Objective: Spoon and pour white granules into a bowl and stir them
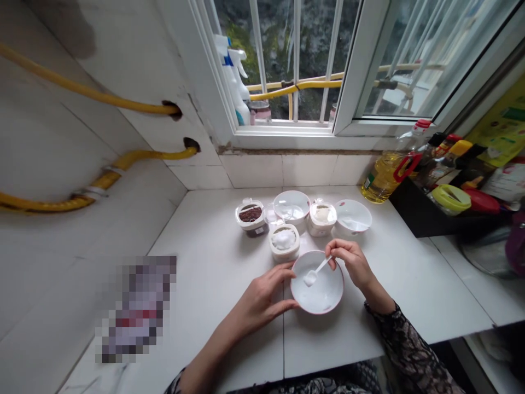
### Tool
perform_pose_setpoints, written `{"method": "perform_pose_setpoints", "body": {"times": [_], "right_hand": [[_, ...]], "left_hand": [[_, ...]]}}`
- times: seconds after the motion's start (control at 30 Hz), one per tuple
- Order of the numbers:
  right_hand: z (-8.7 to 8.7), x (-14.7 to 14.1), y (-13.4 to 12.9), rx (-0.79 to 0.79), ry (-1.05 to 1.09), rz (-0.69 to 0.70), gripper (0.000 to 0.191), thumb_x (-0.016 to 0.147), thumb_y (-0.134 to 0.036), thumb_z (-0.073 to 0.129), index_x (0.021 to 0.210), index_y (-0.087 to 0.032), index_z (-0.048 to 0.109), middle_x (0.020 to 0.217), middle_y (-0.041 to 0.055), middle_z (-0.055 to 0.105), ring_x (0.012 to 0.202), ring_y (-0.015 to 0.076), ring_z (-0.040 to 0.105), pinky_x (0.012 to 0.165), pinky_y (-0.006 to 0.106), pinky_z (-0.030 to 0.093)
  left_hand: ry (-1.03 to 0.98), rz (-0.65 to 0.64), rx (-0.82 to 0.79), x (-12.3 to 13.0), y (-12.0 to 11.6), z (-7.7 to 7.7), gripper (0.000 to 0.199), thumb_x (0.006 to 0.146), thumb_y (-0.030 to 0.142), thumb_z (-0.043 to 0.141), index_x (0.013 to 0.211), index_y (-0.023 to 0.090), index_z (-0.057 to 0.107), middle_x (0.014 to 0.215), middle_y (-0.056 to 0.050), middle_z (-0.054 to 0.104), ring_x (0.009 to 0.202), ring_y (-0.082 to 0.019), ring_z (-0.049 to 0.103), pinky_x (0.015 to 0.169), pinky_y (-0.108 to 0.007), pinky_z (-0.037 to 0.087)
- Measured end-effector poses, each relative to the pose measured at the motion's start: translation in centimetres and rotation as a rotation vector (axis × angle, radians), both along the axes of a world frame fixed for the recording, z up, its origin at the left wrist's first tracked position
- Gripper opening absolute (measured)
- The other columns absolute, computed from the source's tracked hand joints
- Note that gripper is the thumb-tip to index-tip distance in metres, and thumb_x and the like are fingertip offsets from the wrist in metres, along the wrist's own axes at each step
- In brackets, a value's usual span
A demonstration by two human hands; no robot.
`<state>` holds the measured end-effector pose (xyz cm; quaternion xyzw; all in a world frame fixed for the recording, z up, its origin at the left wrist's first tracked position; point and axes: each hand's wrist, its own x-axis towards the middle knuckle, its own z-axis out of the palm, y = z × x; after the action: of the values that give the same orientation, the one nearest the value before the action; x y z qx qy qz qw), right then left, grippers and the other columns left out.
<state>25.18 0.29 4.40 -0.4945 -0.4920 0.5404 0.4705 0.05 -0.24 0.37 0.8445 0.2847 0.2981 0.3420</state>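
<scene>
A white bowl with a pink rim (318,298) sits on the white tiled counter (197,284). My left hand (268,295) steadies its left side, thumb and fingers at the rim. Pinched in my right hand (348,260) is a small white spoon (322,266), its tip over the inside of the bowl with some white stuff on it. Just behind the bowl stands an open container of white powder (284,239). Farther back are a container of dark red-brown seasoning (251,216) and one with pale contents (322,216).
Two more white bowls, one at the back (292,205) and one to its right (353,218), stand below the window. An oil bottle (379,178) and a black rack (418,210) of seasonings are at the right. A pixelated item (141,312) lies at the left.
</scene>
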Motion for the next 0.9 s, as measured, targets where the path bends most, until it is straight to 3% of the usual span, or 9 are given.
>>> {"method": "perform_pose_setpoints", "body": {"times": [0.3, 0.4, 0.53, 0.7, 0.9], "right_hand": [[0.9, -0.5, 0.3, 0.072, 0.031, -0.102, 0.015, 0.076, -0.030, 0.057, 0.071, -0.018, 0.065, 0.051, -0.0018, 0.058, 0.053, 0.0145, 0.052, 0.063, 0.029, 0.042], [1.8, -1.1, 0.4, 0.235, -0.071, -0.146, 0.015, 0.085, -0.031, 0.055, 0.080, -0.019, 0.065, 0.060, -0.0005, 0.063, 0.062, 0.0165, 0.059, 0.069, 0.030, 0.046], [2.2, -2.2, 0.6, 0.549, -0.391, -0.179, 0.015, 0.096, -0.023, 0.047, 0.094, -0.021, 0.062, 0.078, 0.0034, 0.070, 0.076, 0.0192, 0.065, 0.074, 0.032, 0.049], [1.3, -3.1, 1.0, 1.040, -0.856, -0.014, 0.031, 0.092, -0.003, 0.039, 0.106, -0.021, 0.059, 0.090, 0.0055, 0.072, 0.083, 0.0201, 0.065, 0.096, 0.042, 0.044], [1.7, -2.9, 0.7, 1.150, -0.980, -0.022, 0.039, 0.090, 0.002, 0.038, 0.116, -0.020, 0.055, 0.097, 0.0059, 0.073, 0.090, 0.0199, 0.066, 0.102, 0.044, 0.040]], "left_hand": [[-0.004, 0.011, -0.024, 0.1, 0.0, -0.3, 0.038, 0.088, 0.047, 0.069, 0.114, 0.022, 0.057, 0.133, -0.015, 0.062, 0.124, -0.028, 0.061, 0.098, -0.040, 0.054], [-0.005, 0.013, -0.023, 0.1, 0.0, -0.3, 0.038, 0.088, 0.046, 0.069, 0.114, 0.021, 0.057, 0.133, -0.016, 0.062, 0.124, -0.028, 0.061, 0.098, -0.040, 0.053], [-0.013, 0.010, -0.022, 0.1, 0.0, -0.3, 0.038, 0.088, 0.045, 0.070, 0.115, 0.021, 0.057, 0.134, -0.016, 0.062, 0.125, -0.029, 0.060, 0.098, -0.041, 0.053], [-0.024, -0.003, -0.009, 0.2, 0.0, -0.1, 0.038, 0.088, 0.045, 0.069, 0.115, 0.022, 0.056, 0.134, -0.015, 0.061, 0.126, -0.029, 0.059, 0.099, -0.042, 0.053], [-0.013, 0.005, 0.010, 0.2, -0.1, 0.0, 0.038, 0.088, 0.044, 0.069, 0.116, 0.021, 0.055, 0.135, -0.015, 0.062, 0.127, -0.028, 0.059, 0.100, -0.040, 0.053]]}}
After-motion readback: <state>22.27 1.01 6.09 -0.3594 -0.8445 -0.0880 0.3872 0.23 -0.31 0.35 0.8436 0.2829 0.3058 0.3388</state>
